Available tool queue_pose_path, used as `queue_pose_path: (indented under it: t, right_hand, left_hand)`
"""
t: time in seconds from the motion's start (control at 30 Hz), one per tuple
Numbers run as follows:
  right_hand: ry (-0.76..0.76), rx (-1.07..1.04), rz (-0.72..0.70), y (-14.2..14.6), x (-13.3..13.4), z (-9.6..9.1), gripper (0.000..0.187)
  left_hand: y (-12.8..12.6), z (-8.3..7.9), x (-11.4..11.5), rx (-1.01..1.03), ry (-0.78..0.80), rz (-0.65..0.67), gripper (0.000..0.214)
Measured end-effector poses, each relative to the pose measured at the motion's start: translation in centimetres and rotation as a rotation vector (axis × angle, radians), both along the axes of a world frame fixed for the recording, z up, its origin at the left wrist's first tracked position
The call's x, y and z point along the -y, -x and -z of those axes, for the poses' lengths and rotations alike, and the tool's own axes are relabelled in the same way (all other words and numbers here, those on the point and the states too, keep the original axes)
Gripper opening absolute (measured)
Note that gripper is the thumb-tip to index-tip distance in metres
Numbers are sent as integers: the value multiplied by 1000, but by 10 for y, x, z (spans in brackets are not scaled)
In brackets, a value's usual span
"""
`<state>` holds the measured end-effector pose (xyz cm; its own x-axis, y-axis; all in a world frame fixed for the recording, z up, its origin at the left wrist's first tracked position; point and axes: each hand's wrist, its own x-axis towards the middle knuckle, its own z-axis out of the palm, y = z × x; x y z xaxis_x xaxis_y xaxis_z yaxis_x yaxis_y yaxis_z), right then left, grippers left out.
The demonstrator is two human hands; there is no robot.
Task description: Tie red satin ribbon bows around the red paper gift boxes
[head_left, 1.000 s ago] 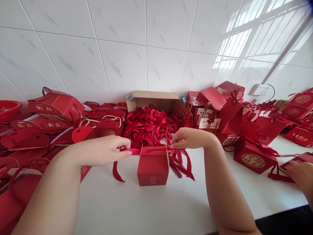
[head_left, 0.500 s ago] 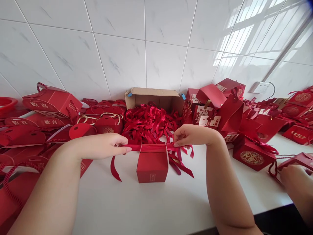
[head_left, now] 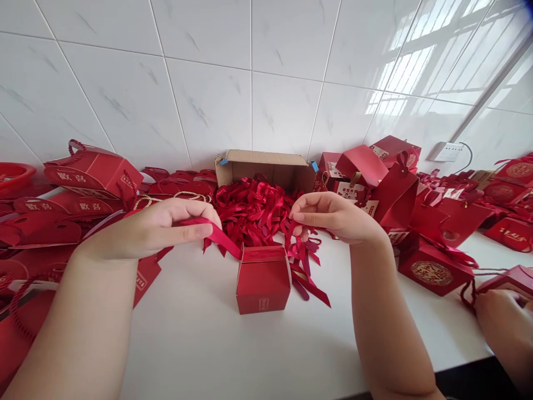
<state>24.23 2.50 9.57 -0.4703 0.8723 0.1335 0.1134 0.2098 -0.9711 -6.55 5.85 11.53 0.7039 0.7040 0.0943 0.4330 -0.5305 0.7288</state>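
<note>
A small red gift box (head_left: 263, 280) stands on the white counter (head_left: 200, 344) in front of me. A red ribbon (head_left: 220, 238) runs through its top. My left hand (head_left: 166, 228) pinches the ribbon's left end, raised up and to the left of the box. My right hand (head_left: 333, 215) is closed on the ribbon's right end above the box's right side, where that end hangs down in loose folds.
An open cardboard box (head_left: 266, 166) spilling red ribbons (head_left: 254, 208) sits against the tiled wall. Flat and folded red gift boxes (head_left: 89, 175) crowd the left; finished ones (head_left: 431, 266) crowd the right. Another person's hand (head_left: 499, 322) holds a red box at the right edge.
Both hands have lifted the ribbon ends from level with the box top to above it. The ribbon no longer lies taut across the box. The other person's hand shifted slightly.
</note>
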Motion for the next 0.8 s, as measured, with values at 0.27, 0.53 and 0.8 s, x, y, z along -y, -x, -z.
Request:
queue_pose_path:
  t: [0.27,0.53,0.8]
  right_hand:
    - [26,-229,-9,3,6,0,18]
    - [-10,-248,-84,2,6,2,12]
    - [-88,-189,28,10,7,2,20]
  left_hand:
    - [-2,-2,8,277,68,-20,38]
    - [-8,-7,18,409,50,-155,33]
    - [-14,-5,19,552,131,-170,33]
